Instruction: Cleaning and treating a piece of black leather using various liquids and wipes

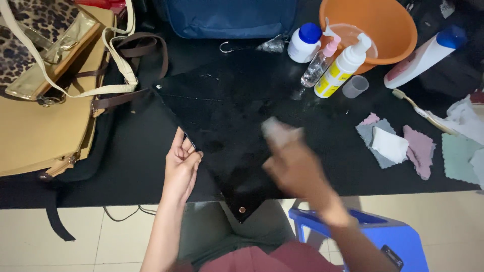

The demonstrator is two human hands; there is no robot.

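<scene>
A flat black bag lies tilted on the black table, one riveted corner hanging over the front edge. My left hand grips the bag's left edge. My right hand is blurred with motion over the bag's right part and presses a small pale cloth against it.
A tan handbag with brown straps and a leopard-print bag lie at the left. At the back stand a blue bag, an orange basin, a white jar, spray and pump bottles. Coloured cloths lie right. A blue stool stands below.
</scene>
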